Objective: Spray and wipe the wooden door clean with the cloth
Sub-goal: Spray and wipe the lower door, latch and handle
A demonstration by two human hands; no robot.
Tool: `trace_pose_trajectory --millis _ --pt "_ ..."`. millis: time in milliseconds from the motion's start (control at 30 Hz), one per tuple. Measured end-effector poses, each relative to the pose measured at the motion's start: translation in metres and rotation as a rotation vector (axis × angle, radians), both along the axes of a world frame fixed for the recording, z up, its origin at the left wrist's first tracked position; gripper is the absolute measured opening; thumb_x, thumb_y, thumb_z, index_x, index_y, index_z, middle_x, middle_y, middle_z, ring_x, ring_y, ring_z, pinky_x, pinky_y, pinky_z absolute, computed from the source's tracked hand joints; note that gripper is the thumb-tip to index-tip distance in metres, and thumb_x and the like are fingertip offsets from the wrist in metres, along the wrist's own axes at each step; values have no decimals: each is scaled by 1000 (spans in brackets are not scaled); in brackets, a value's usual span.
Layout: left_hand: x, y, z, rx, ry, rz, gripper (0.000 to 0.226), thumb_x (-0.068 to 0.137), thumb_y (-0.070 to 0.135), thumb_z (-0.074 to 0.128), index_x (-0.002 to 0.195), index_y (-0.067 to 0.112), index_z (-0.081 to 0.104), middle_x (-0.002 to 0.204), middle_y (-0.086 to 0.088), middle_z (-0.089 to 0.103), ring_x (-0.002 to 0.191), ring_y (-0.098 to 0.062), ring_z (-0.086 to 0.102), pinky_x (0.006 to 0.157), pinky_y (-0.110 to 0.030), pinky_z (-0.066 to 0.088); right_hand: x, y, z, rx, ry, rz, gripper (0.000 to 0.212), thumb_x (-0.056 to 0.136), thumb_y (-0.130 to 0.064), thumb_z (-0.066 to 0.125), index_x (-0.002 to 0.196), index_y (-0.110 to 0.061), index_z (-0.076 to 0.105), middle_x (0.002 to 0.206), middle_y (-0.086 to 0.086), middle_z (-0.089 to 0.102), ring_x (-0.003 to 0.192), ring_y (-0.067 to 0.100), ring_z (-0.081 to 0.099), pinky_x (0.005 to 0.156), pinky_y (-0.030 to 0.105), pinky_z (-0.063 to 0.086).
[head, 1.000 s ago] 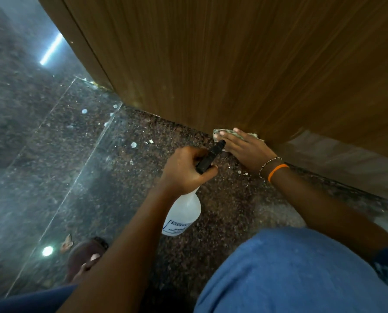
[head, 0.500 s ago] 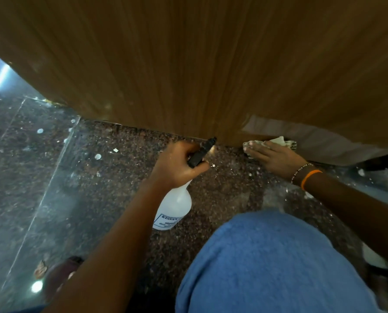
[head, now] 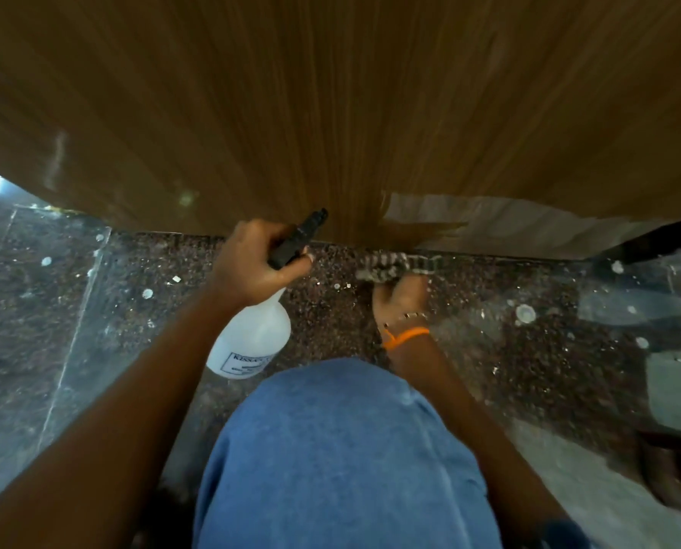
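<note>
Because the person is crouched low, a blue-clad knee (head: pixel 342 449) fills the near ground at six o'clock, and both arms reach past it toward the foot of the door (head: pixel 330 93). The left hand (head: pixel 251 263), just left of centre, is wrapped round the neck of the bottle (head: pixel 251 334), fingers curled on the black trigger head with the nozzle (head: pixel 311 223) tipped toward twelve o'clock. My read is that it is held that way so the spray can hit the lowest strip of wood without a change of grip. The white body hangs down toward the knee, clear of the floor as far as I can tell.

At about one o'clock from the bottle, the right hand (head: pixel 400 295), with an orange band (head: pixel 406 336) at the wrist, pushes the cloth (head: pixel 394 263) against the line where door meets floor (head: pixel 93 330). It is blurred; the fingers seem laid over the cloth, but whether they grip it I cannot tell. The cloth sits that low probably because the bottom edge is the strip being worked.

Farther off, the door rises across the whole top of the view, its grain running up to twelve o'clock. At two o'clock a pale patch (head: pixel 489 223) marks its lower part. White specks dot the dark stone floor to either side.
</note>
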State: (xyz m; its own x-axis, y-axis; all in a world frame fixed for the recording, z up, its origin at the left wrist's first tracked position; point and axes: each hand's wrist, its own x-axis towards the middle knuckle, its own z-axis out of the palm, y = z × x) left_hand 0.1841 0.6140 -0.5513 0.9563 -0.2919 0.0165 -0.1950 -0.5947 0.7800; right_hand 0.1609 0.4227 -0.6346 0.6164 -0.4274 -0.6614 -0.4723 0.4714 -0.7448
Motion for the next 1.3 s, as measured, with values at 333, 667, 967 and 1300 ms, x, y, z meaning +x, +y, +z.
trace_pose_trajectory --millis 333,667,967,1300 --pt "15 -1 19 52 -21 -11 50 66 51 57 76 4 69 62 -18 64 54 -34 60 54 -51 50 51 20 73 193 -207 -444 62 85 17 51 133 -11 25 132 13 38 110 31 50 86 57 49" --pt "32 -22 1 -14 45 -73 18 67 49 58 67 31 62 56 5 60 49 -17 56 51 -39 45 64 8 20 -291 -25 -526 52 76 22 51 123 12 32 130 26 31 115 33 42 107 26 31" --pt "29 -38 -6 -15 59 -190 32 68 44 57 71 15 68 63 -7 67 56 -24 63 55 -44 51 60 -12 -8 -262 -33 -486 65 71 18 63 118 -13 33 128 24 41 114 35 52 99 53 45" --pt "37 -69 8 -98 84 -306 30 70 44 60 72 15 65 63 1 63 56 -7 58 55 -23 43 49 -22 57 -817 -39 -369 40 86 7 53 123 7 37 133 22 36 110 31 46 86 38 40"
